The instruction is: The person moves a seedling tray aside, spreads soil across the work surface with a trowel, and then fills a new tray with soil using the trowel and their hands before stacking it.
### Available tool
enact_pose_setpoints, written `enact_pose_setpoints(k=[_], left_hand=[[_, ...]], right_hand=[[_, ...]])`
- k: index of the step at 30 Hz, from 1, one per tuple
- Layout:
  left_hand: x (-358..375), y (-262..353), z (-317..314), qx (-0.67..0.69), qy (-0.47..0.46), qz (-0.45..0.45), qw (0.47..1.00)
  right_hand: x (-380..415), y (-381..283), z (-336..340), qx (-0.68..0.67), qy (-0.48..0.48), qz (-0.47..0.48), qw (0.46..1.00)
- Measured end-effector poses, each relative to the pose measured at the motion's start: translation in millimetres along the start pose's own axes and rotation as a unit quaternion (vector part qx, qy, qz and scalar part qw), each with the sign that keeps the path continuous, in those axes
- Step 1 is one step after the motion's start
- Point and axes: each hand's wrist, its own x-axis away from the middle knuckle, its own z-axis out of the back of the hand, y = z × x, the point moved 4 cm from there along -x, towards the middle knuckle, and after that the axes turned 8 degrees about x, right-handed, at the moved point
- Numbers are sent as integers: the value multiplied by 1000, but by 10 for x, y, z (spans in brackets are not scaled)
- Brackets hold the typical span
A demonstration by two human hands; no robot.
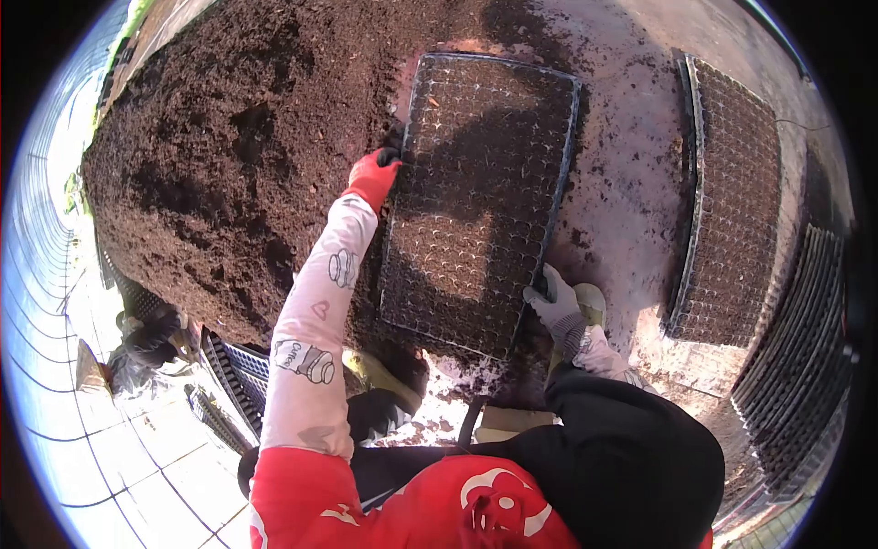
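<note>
A seedling tray [476, 297] packed with dark soil lies in front of me, its grid of cells showing through the soil and a shadow across its upper half. My left hand [375, 174], in a red glove with black fingers, is closed at the tray's left edge; its fingertips are partly hidden. On the lower right edge, my right hand [558, 306], in a grey glove, grips the rim with the thumb uppermost. The other fingers of that hand are mostly out of sight.
A large mound of loose soil [229, 165] rises along the left. Another filled tray [732, 210] lies to the right, above a stack of black trays [800, 329]. More empty trays [233, 375] stand at lower left. Soil crumbs dot the floor [631, 183].
</note>
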Motion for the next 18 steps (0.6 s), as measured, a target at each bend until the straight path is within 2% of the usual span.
enact_pose_setpoints(k=[2, 3, 6, 7, 9, 10, 13, 15, 16, 18], left_hand=[[487, -231, -30, 70, -1, 6, 998], [740, -310, -38, 8, 6, -7, 1000], [1503, -527, -40, 4, 8, 20, 1000], [1760, -582, -46, -23, 4, 38, 999], [2259, -712, -78, -68, -4, 78, 995], [2480, -792, -91, -63, 6, 63, 996], [2976, -910, -65, -68, 19, 73, 995], [3082, -955, -61, -98, -78, 125, 984], [3058, -941, -58, -93, -76, 121, 985], [2876, -721, 105, -57, 66, 84, 993]], right_hand=[[-13, 47, -13, -6, -2, 5, 1000], [-4, 28, -11, -1, -7, -7, 1000], [-46, 198, -52, -41, -19, -16, 999], [-71, 247, -67, -51, -10, 16, 999], [-72, 289, -74, -60, -13, -9, 998], [-74, 310, -77, -72, -9, -36, 997], [-78, 325, -77, -107, -12, -32, 994], [-83, 315, -85, -93, -21, -37, 995], [-95, 315, -70, -81, -26, -43, 995], [-132, 370, -65, -98, -19, -9, 995]])
